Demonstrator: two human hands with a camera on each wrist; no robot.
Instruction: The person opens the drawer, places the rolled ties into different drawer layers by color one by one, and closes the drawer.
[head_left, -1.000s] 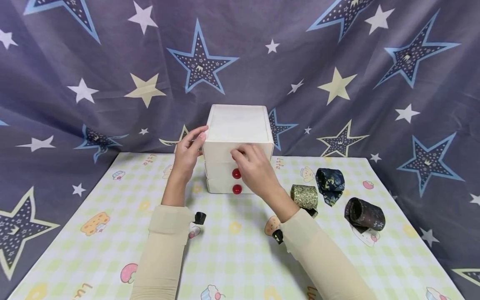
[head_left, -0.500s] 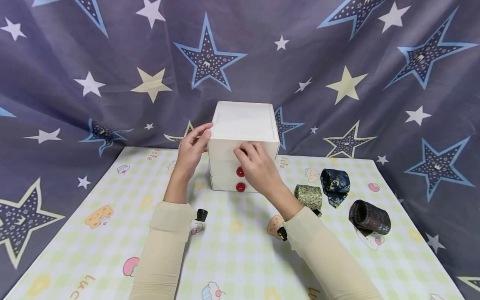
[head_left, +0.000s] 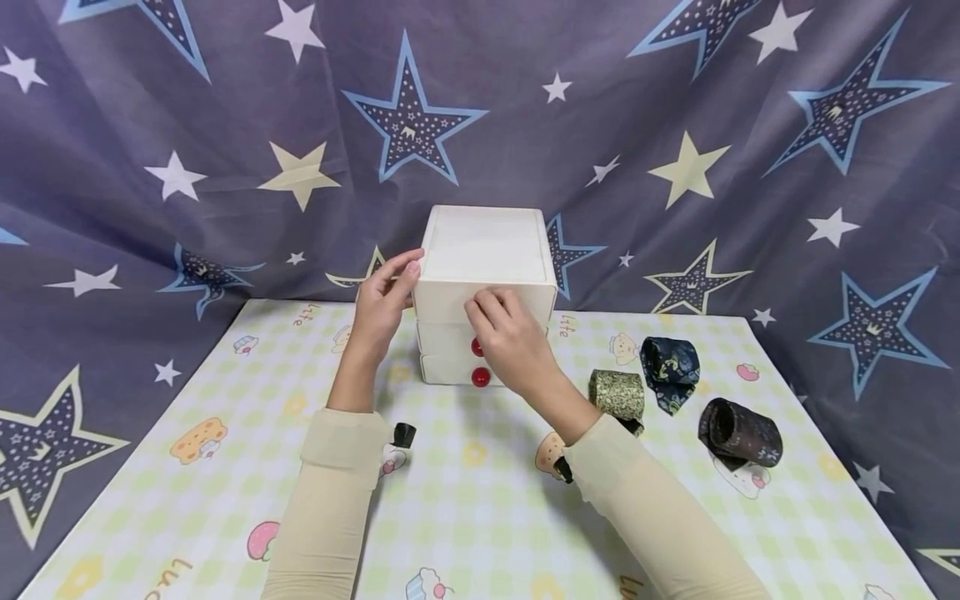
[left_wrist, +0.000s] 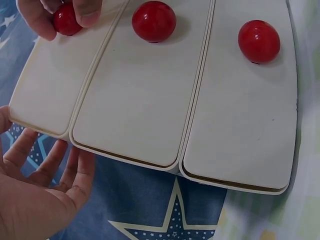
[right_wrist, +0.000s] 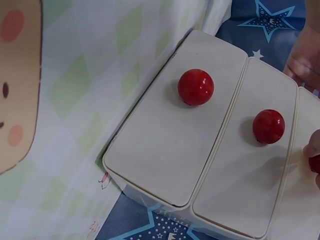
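Observation:
A small white drawer cabinet [head_left: 487, 242] with three stacked drawers stands at the back of the table. Each drawer front has a round red knob. My right hand [head_left: 513, 337] pinches the top drawer's red knob [left_wrist: 67, 20] between thumb and fingers. The middle knob [right_wrist: 268, 126] and the bottom knob [head_left: 481, 377] are untouched. My left hand [head_left: 381, 304] rests against the cabinet's left side near its top, its fingers fairly straight along the wall, as the left wrist view also shows. All three drawer fronts look nearly flush.
To the right of the cabinet lie three rolled neckties: a green patterned one [head_left: 617, 393], a dark blue one [head_left: 670, 367] and a dark brown one [head_left: 742, 433]. The tablecloth [head_left: 465, 517] is checked in pale green. A starry curtain [head_left: 495, 167] hangs close behind the cabinet.
The head view has shifted slightly. My right hand stays at the top knob, and its fingers overlap more of the middle knob than before. The left hand keeps its place on the cabinet's side.

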